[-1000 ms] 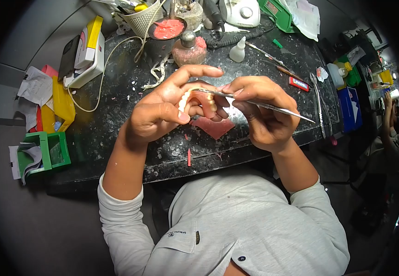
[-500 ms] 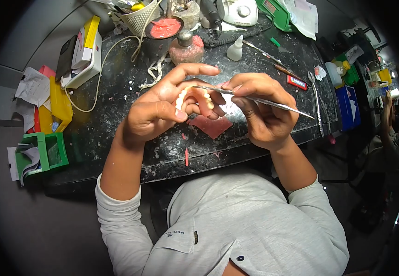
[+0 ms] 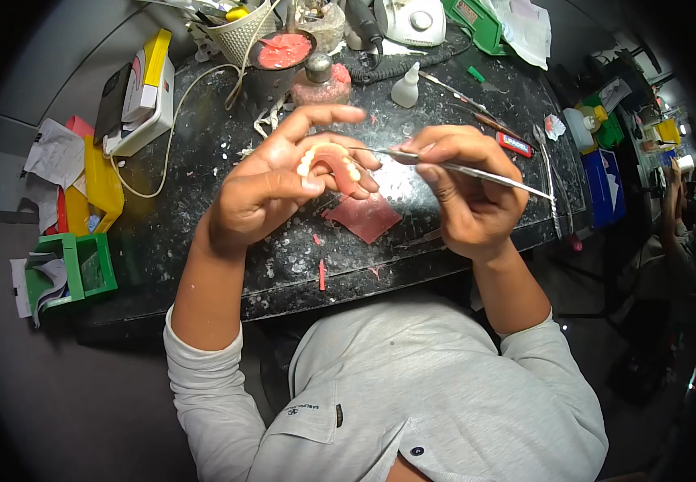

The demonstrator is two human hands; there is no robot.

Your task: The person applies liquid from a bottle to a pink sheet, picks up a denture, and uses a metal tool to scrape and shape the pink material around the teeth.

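Note:
My left hand (image 3: 261,191) is closed on a denture (image 3: 333,161), a pink horseshoe-shaped base with a row of cream teeth. The thumb presses its near left end while the index finger stretches out above it. Pinched between the thumb and fingers of my right hand (image 3: 476,185) is a thin metal wax carver (image 3: 496,178). Its narrow tip points left, close to the far right side of the denture. Below the denture, a pink wax sheet (image 3: 368,218) lies on the black worktable (image 3: 284,261), with a thin pink wax strip (image 3: 322,275) nearer the edge.
At the back stand a dish of pink wax (image 3: 285,50), a glass burner jar (image 3: 321,84) and a white dropper bottle (image 3: 406,87). A red box (image 3: 514,145) and metal tools (image 3: 547,181) lie at right. Green bins (image 3: 75,269) are at left; another person (image 3: 677,233) is far right.
The denture has been tilted in my left hand, showing more of its pink inner side. My right hand has drawn the carver slightly to the right, its tip now off the teeth.

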